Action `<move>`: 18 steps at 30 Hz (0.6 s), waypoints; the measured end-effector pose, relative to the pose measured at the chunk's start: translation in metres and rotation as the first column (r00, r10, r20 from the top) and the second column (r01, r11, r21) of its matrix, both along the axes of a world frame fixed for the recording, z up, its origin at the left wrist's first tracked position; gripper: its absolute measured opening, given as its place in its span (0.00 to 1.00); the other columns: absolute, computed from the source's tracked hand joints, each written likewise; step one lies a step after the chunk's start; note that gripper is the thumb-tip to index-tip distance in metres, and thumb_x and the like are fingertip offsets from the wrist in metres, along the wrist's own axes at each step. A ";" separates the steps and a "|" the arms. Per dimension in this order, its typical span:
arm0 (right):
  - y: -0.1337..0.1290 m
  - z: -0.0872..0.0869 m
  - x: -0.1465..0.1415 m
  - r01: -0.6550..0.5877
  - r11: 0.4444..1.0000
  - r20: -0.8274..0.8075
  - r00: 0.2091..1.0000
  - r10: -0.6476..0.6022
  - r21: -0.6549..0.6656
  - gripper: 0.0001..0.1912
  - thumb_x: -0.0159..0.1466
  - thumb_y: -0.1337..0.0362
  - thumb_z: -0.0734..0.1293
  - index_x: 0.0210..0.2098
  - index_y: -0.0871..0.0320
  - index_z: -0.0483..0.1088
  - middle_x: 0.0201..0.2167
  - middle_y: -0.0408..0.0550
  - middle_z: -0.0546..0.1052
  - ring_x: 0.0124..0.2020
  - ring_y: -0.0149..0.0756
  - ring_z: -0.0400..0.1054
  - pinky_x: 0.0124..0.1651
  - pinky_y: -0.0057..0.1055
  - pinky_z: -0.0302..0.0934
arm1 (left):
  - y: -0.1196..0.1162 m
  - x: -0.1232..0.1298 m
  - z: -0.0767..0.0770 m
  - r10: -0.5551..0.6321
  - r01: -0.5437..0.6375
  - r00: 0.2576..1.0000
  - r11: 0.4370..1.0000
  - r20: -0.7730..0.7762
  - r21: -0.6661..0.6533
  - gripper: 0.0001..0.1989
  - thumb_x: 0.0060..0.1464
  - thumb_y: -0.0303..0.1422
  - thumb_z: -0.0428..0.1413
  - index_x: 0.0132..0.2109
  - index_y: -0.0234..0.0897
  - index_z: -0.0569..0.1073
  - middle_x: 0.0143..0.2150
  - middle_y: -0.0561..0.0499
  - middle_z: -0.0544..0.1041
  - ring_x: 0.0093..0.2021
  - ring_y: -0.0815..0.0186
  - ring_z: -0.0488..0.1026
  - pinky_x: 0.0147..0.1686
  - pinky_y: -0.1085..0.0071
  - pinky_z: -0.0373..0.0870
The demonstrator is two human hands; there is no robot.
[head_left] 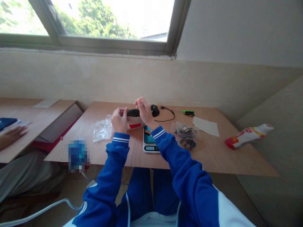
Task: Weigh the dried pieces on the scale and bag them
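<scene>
My left hand (pixel 120 120) is closed, thumb and fingers pinching the upper left edge of a pale bag (pixel 133 122) with a red label and a dark top. On the bag's other side is my right hand (pixel 143 108), its fingers curled together above the dark part; whatever they hold is hidden. Below the hands stands a white digital kitchen scale (pixel 145 148) with a teal top. A small brown piece (pixel 148 132) lies on that top, partly covered by my right wrist.
Left of my hands lies a crumpled clear plastic bag (pixel 103 130). To the right are zip bags with dark brown pieces (pixel 187 143), a black cable (pixel 172 115), a green-black tool (pixel 188 113), white paper (pixel 205 126) and a red-white bottle (pixel 248 136). Another person's hand (pixel 13 136) rests on the neighbouring table.
</scene>
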State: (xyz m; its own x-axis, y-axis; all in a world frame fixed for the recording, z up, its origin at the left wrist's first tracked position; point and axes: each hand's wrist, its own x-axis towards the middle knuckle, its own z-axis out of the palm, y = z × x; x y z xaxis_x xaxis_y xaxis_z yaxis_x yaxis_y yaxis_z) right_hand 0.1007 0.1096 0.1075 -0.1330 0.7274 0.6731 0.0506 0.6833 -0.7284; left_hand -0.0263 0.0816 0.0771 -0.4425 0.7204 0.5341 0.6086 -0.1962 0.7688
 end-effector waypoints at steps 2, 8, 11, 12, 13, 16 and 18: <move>0.003 0.008 0.007 0.013 0.993 -0.254 0.966 -0.043 -0.119 0.23 0.66 0.43 0.51 0.30 0.55 0.60 0.25 0.41 0.63 0.26 0.28 0.59 0.31 0.25 0.58 | 0.008 -0.002 -0.002 -0.011 0.010 0.999 1.000 0.037 0.027 0.17 0.59 0.45 0.48 0.36 0.36 0.72 0.32 0.50 0.74 0.33 0.66 0.72 0.37 0.70 0.68; -0.004 -0.008 0.061 -0.184 0.919 -0.640 0.763 -0.091 -0.349 0.21 0.63 0.44 0.57 0.27 0.55 0.59 0.21 0.38 0.59 0.19 0.25 0.54 0.22 0.24 0.53 | 0.038 -0.011 -0.014 -0.079 0.068 0.994 0.990 0.081 0.124 0.19 0.63 0.43 0.43 0.47 0.35 0.70 0.45 0.43 0.71 0.47 0.62 0.70 0.51 0.63 0.67; -0.010 -0.057 0.082 -0.284 0.772 -0.523 0.849 -0.073 -0.569 0.22 0.58 0.43 0.62 0.26 0.56 0.62 0.19 0.38 0.61 0.18 0.24 0.53 0.19 0.23 0.49 | 0.045 -0.018 -0.021 -0.177 0.165 0.980 0.976 0.085 0.139 0.21 0.62 0.44 0.45 0.56 0.36 0.64 0.53 0.41 0.67 0.53 0.61 0.67 0.54 0.61 0.66; -0.013 -0.075 0.086 -0.261 0.722 -0.456 0.886 -0.085 -0.641 0.23 0.56 0.41 0.63 0.26 0.57 0.62 0.19 0.38 0.61 0.17 0.24 0.52 0.19 0.23 0.48 | 0.044 -0.021 -0.024 -0.194 0.182 0.978 0.974 0.081 0.136 0.23 0.62 0.44 0.45 0.58 0.37 0.62 0.55 0.40 0.65 0.54 0.60 0.67 0.54 0.60 0.66; -0.015 -0.093 0.089 -0.203 0.681 -0.369 0.923 -0.106 -0.704 0.25 0.54 0.39 0.63 0.26 0.57 0.63 0.18 0.38 0.61 0.17 0.24 0.52 0.18 0.23 0.47 | 0.041 -0.024 -0.027 -0.202 0.191 0.976 0.973 0.080 0.130 0.23 0.62 0.44 0.45 0.60 0.38 0.60 0.56 0.40 0.64 0.53 0.60 0.68 0.53 0.60 0.67; -0.021 -0.131 0.092 0.009 0.678 -0.121 0.982 -0.145 -0.735 0.30 0.54 0.34 0.60 0.28 0.57 0.64 0.21 0.39 0.63 0.18 0.26 0.54 0.17 0.23 0.47 | 0.022 -0.037 -0.037 -0.172 0.165 0.982 0.982 0.075 0.093 0.24 0.62 0.41 0.45 0.62 0.38 0.56 0.60 0.38 0.60 0.47 0.63 0.71 0.48 0.61 0.70; -0.023 -0.140 0.090 0.091 0.720 -0.003 0.992 -0.128 -0.688 0.30 0.57 0.34 0.56 0.31 0.57 0.65 0.25 0.42 0.65 0.21 0.27 0.58 0.19 0.23 0.51 | 0.005 -0.051 -0.045 -0.110 0.107 0.993 0.993 0.054 0.047 0.23 0.60 0.38 0.47 0.60 0.36 0.58 0.59 0.37 0.61 0.43 0.65 0.72 0.44 0.64 0.71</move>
State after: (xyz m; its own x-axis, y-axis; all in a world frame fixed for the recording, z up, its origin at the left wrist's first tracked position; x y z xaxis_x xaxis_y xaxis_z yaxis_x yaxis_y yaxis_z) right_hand 0.1905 0.0865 -0.0330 -0.0053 0.9999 -0.0116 0.0465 -0.0113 -0.9989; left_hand -0.0774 0.0864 0.0324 -0.3936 0.7420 0.5427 0.5377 -0.2930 0.7906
